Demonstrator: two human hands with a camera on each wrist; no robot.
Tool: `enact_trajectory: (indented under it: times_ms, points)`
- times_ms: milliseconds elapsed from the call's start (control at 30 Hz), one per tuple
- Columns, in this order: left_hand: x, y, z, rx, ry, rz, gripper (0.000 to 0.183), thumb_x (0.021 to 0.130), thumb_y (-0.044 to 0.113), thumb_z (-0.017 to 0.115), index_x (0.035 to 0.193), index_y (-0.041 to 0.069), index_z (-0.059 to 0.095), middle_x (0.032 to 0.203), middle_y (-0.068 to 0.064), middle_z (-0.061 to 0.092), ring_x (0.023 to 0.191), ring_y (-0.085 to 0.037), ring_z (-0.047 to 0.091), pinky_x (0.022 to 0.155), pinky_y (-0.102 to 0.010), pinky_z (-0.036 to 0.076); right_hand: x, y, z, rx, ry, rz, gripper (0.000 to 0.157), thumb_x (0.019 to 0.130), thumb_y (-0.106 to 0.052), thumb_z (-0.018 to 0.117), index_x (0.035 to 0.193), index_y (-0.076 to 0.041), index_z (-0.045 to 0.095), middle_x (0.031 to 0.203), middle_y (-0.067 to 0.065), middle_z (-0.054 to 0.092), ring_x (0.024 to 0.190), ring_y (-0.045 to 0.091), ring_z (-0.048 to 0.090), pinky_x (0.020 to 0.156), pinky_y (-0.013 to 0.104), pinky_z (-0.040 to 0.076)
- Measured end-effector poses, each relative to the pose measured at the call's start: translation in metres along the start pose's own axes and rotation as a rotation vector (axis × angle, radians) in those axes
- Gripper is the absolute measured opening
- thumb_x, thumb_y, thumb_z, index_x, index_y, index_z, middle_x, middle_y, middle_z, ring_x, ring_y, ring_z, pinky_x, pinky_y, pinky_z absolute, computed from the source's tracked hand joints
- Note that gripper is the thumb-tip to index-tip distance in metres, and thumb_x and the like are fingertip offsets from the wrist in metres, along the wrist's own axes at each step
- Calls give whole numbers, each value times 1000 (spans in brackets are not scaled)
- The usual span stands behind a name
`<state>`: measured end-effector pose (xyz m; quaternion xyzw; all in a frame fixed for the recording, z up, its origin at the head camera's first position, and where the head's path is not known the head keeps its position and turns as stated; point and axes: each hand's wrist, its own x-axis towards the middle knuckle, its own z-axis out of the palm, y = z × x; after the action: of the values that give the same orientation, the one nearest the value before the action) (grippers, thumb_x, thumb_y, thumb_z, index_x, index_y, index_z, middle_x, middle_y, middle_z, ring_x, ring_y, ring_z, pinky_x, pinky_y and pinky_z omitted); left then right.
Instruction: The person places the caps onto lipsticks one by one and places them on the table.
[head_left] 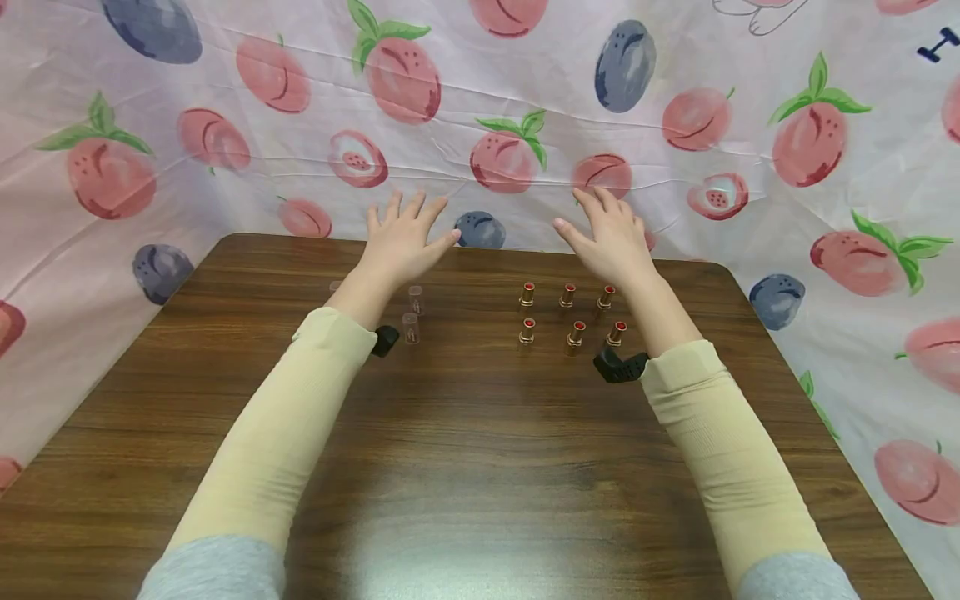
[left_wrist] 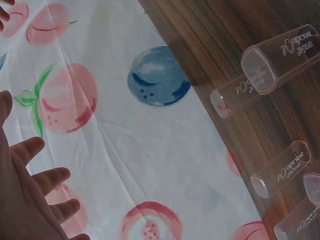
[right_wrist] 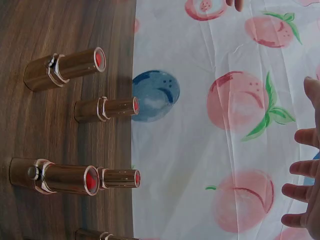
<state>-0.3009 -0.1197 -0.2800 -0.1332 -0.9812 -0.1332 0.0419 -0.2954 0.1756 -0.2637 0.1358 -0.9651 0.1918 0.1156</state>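
Both hands are raised above the far part of the table with fingers spread, holding nothing. The left hand [head_left: 400,242] is over several clear plastic lipstick caps [head_left: 411,327], which stand upright; the forearm hides some of them. In the left wrist view a clear cap [left_wrist: 287,57] carries white lettering. The right hand [head_left: 613,242] is beyond several uncapped gold lipsticks [head_left: 528,331] standing in two rows. Seen from the right wrist, a gold lipstick [right_wrist: 55,176] shows a red tip inside its tube. Neither hand touches the caps or lipsticks.
The dark wooden table [head_left: 480,433] reaches back to a hanging white cloth [head_left: 525,75] printed with peaches and blue fruit. A black wrist camera [head_left: 621,365] sits below the right hand, near the front lipsticks. Another black device [head_left: 385,341] is at the left wrist.
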Motion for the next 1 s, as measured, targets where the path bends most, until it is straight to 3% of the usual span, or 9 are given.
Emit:
enact_trajectory:
  times_ms: [267,567,733,1000]
  points:
    - [-13,3,-4,-23,36,48,71,96,63,30,155,25,16,158,-11,12,143,-35,-4,107,-60,-7,-15,-2,2,114,85,-48,65,97,-52,45,148,-14,37,151,14,29,137,36,26,106,56,20]
    - [-29,-2,1,-89,90,123,70,97,60,37,154,24,21,156,-11,20,143,-33,5,108,-60,4,-34,-6,10,284,158,-105,56,97,-39,51,142,-7,45,140,15,43,131,30,36,106,46,27]
    - [-38,-5,6,-118,141,160,68,97,56,42,153,21,27,153,-11,28,141,-34,15,107,-58,10,-44,-9,17,359,192,-111,51,97,-35,53,140,-7,49,135,13,48,120,29,46,99,45,35]
    - [-53,-12,13,-204,165,209,67,97,56,43,152,20,30,151,-8,33,139,-31,23,105,-59,17,-59,-13,34,493,218,-107,43,98,-26,55,133,-2,54,128,13,54,103,25,57,88,41,45]
